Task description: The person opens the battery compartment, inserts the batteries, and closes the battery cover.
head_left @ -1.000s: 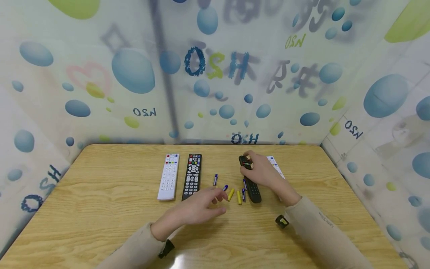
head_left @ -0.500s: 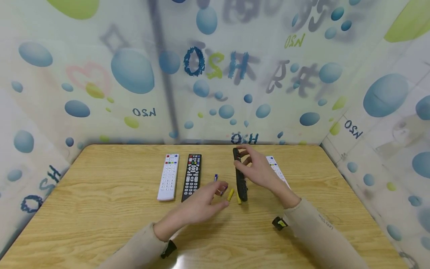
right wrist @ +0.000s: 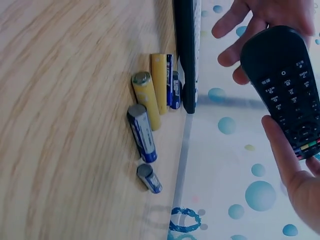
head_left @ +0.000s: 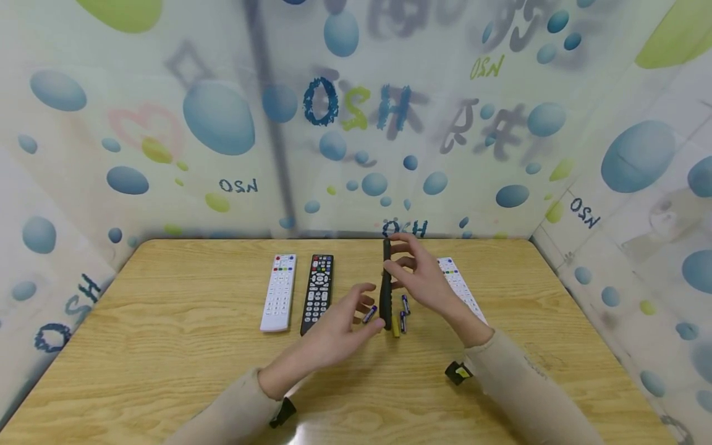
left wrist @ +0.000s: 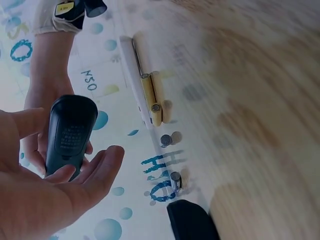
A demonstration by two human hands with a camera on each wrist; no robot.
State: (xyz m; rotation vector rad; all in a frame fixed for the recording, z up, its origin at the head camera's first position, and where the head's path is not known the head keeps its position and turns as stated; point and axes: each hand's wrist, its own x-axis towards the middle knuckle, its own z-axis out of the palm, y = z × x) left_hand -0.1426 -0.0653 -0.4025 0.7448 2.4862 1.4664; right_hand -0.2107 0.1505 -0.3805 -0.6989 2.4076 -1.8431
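Observation:
My right hand [head_left: 421, 278] grips a black remote control [head_left: 386, 287] by the sides of its upper half, holding it edge-on above the table. In the right wrist view its button face shows; the left wrist view shows its plain back with a battery cover [left wrist: 72, 132]. My left hand [head_left: 342, 327] reaches in beside the remote's lower end, fingers spread and loosely bent, thumb tip close to that end. Below lie several small batteries: a blue battery [head_left: 369, 314] by the left fingers, a yellow battery [head_left: 395, 325] under the remote, and two more blue batteries [head_left: 403, 312] to the right.
To the left, a white remote [head_left: 279, 293] and a black-and-white remote [head_left: 319, 287] lie face up side by side. Another white remote [head_left: 463, 289] lies partly behind the right hand. A patterned wall [head_left: 356, 179] stands behind the wooden table [head_left: 167, 340].
The right hand has lifted the black remote off the table, turned it on edge and brought it left. The left hand has risen slightly and moved in toward the remote's lower end.

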